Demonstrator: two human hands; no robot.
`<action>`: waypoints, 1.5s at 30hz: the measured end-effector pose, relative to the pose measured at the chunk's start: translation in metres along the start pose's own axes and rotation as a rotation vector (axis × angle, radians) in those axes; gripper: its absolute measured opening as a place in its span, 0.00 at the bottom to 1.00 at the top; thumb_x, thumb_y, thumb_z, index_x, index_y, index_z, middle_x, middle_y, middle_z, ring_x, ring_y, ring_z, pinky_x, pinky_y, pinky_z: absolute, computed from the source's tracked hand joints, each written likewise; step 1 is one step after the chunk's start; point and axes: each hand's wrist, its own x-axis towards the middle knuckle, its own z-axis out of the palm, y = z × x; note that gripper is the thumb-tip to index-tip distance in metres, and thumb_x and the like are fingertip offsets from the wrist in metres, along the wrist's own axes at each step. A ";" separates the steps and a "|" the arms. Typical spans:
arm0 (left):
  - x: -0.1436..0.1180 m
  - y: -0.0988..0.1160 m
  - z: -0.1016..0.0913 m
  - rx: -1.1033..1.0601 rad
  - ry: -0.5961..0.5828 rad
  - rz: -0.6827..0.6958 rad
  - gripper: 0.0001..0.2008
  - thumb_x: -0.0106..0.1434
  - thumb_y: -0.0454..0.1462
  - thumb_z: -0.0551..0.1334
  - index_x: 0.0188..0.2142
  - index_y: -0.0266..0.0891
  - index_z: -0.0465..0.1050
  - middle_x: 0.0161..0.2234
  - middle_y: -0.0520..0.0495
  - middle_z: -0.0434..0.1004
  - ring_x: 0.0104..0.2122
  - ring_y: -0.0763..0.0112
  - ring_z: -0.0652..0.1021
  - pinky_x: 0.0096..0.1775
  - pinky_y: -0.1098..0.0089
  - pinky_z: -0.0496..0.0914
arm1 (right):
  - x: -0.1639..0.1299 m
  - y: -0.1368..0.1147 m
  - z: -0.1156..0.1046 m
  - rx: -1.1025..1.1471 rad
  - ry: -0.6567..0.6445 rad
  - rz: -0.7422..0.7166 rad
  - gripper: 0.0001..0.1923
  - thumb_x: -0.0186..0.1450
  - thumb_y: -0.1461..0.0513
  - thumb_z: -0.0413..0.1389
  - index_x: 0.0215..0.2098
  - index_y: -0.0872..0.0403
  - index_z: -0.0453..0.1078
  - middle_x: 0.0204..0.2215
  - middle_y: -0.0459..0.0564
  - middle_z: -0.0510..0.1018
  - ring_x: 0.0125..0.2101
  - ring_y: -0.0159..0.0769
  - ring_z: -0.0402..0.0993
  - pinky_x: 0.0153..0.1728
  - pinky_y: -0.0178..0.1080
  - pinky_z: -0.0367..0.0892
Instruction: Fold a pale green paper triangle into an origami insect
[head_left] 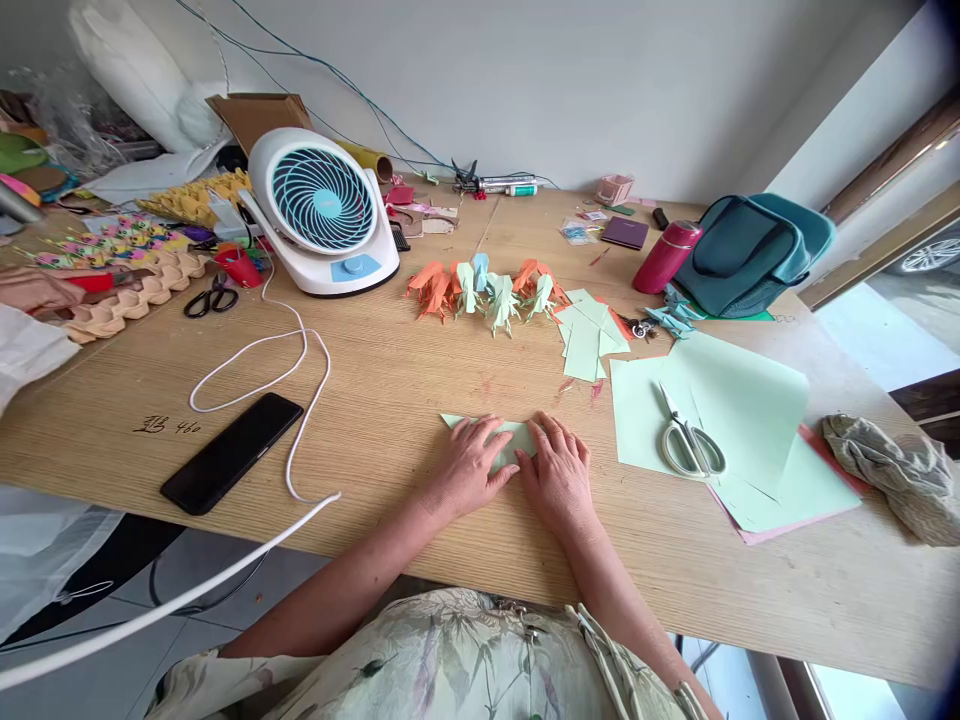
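Both hands rest on a small piece of light green paper (513,446) on the table in front of my body. My left hand (471,462) lies over its left part with fingers stretched out, and a pointed paper corner shows past the fingertips. My right hand (556,466) presses flat on the right end, thumb near the left thumb. The hands hide much of the paper. Beyond them stand folded paper figures (501,303) in orange, green and blue. Cut green paper pieces (592,335) lie to their right.
White-handled scissors (691,445) lie on large green sheets (750,400) at the right. A pink bottle (667,256) and teal bag (750,255) stand behind. At the left are a black phone (232,452), a white cable (300,365), a fan (322,215) and black-handled scissors (211,297).
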 end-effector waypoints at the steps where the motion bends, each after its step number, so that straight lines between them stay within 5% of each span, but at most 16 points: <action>1: 0.000 0.000 0.000 0.000 0.006 0.002 0.19 0.67 0.45 0.59 0.54 0.39 0.68 0.57 0.38 0.68 0.59 0.54 0.68 0.60 0.50 0.60 | 0.000 0.000 0.001 0.000 0.002 -0.001 0.21 0.71 0.56 0.49 0.60 0.53 0.64 0.63 0.57 0.66 0.62 0.46 0.58 0.60 0.49 0.51; 45: -0.002 -0.002 0.002 0.004 0.046 0.017 0.19 0.64 0.42 0.63 0.53 0.41 0.69 0.56 0.40 0.69 0.56 0.56 0.70 0.59 0.52 0.62 | 0.002 -0.003 -0.001 -0.014 0.008 0.014 0.21 0.70 0.56 0.49 0.60 0.51 0.64 0.62 0.55 0.66 0.60 0.46 0.60 0.57 0.50 0.54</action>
